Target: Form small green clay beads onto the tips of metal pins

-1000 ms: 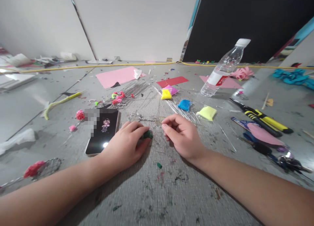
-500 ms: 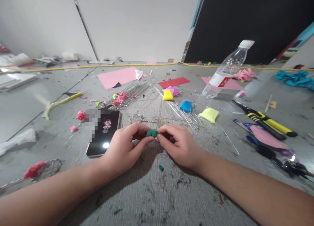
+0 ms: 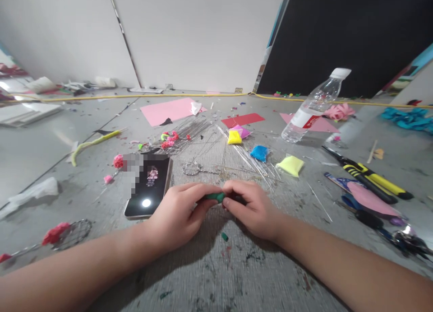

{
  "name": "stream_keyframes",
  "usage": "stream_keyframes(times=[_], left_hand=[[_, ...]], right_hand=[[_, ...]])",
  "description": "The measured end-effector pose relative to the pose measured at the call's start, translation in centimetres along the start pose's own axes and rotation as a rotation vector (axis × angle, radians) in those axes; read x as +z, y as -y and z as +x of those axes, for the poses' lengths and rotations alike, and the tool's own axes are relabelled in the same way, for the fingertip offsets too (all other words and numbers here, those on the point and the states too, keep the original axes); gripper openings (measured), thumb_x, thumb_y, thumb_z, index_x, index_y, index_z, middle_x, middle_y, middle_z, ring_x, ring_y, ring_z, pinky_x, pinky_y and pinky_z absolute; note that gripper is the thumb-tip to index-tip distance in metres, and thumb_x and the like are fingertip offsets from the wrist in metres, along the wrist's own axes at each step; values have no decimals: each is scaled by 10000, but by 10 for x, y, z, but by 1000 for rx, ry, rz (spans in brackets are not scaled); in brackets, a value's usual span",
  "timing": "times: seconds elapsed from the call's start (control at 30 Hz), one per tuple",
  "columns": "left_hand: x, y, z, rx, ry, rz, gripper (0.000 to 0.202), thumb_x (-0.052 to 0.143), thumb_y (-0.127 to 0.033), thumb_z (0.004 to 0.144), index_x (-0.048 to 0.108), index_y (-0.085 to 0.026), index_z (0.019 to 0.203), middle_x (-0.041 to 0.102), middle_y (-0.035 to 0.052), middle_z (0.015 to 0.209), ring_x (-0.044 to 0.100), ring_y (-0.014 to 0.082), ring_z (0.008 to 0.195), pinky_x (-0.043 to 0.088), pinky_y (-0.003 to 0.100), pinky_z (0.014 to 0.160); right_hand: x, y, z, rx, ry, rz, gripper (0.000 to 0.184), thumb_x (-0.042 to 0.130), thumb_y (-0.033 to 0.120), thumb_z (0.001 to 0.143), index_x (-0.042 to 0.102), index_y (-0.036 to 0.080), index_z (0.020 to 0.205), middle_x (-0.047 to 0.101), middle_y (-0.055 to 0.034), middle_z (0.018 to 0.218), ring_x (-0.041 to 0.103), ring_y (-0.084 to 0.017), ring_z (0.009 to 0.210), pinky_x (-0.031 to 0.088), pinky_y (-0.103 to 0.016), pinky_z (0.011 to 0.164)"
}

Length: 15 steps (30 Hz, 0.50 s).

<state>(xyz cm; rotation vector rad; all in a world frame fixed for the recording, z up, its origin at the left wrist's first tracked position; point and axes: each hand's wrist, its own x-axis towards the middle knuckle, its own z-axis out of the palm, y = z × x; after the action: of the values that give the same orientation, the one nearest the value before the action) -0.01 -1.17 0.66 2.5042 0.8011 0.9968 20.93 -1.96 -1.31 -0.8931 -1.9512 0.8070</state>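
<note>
A small piece of green clay (image 3: pixel 215 196) is pinched between the fingertips of both hands just above the grey table (image 3: pixel 216 267). My left hand (image 3: pixel 179 215) grips its left end with thumb and fingers closed. My right hand (image 3: pixel 252 207) grips its right end the same way. A tiny green clay crumb (image 3: pixel 224 236) lies on the table just below the hands. A black phone (image 3: pixel 149 184) with a lit screen lies just left of my left hand.
Thin metal wires (image 3: pixel 237 156), yellow (image 3: pixel 233 137), blue (image 3: pixel 260 152) and pale green (image 3: pixel 290 165) clay bags, pink paper (image 3: pixel 171 109) and a plastic bottle (image 3: pixel 313 107) lie beyond the hands. Yellow-handled pliers (image 3: pixel 367 175) and scissors (image 3: pixel 382 221) sit right. A pink clay flower on wire (image 3: pixel 56 233) lies left.
Both hands have come together on the green clay, which was first held by the left hand alone. The clay now looks stretched thinner between the fingertips.
</note>
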Motion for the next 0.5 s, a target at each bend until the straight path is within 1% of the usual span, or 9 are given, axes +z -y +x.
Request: stream_keyframes(times=[0.07, 0.13, 0.2, 0.27, 0.33, 0.4, 0.47, 0.5], left_hand=[[0, -1, 0, 4, 7, -8, 216, 572, -81, 948, 688, -159, 1113, 800, 65, 947, 761, 170, 818, 594, 264, 720], [0, -1, -1, 2, 5, -16, 210, 580, -73, 931, 696, -162, 1082, 792, 54, 886, 747, 154, 742, 574, 236, 649], [0, 0, -1, -5, -7, -22, 204, 568, -54, 908, 699, -166, 1017, 772, 39, 810, 719, 137, 665, 547, 213, 589], [1, 2, -2, -14, -22, -23, 208, 541, -31, 880, 686, -166, 943, 749, 31, 759, 695, 128, 621, 530, 204, 564], [2, 4, -2, -23, -25, -23, 202, 518, -25, 868, 662, -165, 886, 729, 27, 730, 673, 123, 595, 520, 203, 556], [2, 7, -1, -24, -10, -32, 188, 507, -40, 881, 641, -167, 850, 720, 26, 725, 660, 120, 590, 513, 205, 558], [2, 8, 0, -27, 13, -38, 184, 500, -56, 899, 627, -171, 832, 719, 26, 734, 659, 121, 608, 514, 210, 574], [2, 8, -1, -29, 26, -37, 179, 501, -61, 900, 624, -171, 832, 724, 29, 750, 668, 126, 631, 520, 216, 590]], right_hand=[[-1, 0, -1, -12, 21, 21, 133, 541, 225, 917, 608, 205, 803, 574, 25, 677, 533, -137, 628, 412, -272, 607], [-2, 0, -1, -18, 38, 28, 153, 539, 254, 928, 609, 205, 801, 576, 20, 681, 534, -141, 631, 415, -278, 608], [-2, 1, -1, -14, 38, 14, 183, 549, 299, 942, 611, 203, 799, 574, 17, 677, 528, -142, 622, 411, -279, 594], [0, 1, -1, 2, 28, -7, 190, 566, 334, 955, 634, 194, 846, 585, 11, 687, 530, -144, 617, 415, -279, 583], [1, 1, 0, 11, 27, -21, 178, 568, 331, 968, 667, 182, 965, 648, -11, 763, 576, -153, 663, 454, -287, 622], [3, 1, 0, -22, 37, -26, 181, 555, 283, 980, 671, 182, 1074, 716, -52, 913, 640, -171, 786, 502, -307, 723], [4, 0, 1, -78, 45, -34, 189, 542, 228, 981, 666, 187, 1117, 731, -76, 1016, 660, -183, 887, 519, -322, 797], [5, 0, 1, -102, 42, -36, 186, 539, 210, 979, 666, 187, 1114, 727, -78, 1023, 658, -182, 894, 523, -321, 798]])
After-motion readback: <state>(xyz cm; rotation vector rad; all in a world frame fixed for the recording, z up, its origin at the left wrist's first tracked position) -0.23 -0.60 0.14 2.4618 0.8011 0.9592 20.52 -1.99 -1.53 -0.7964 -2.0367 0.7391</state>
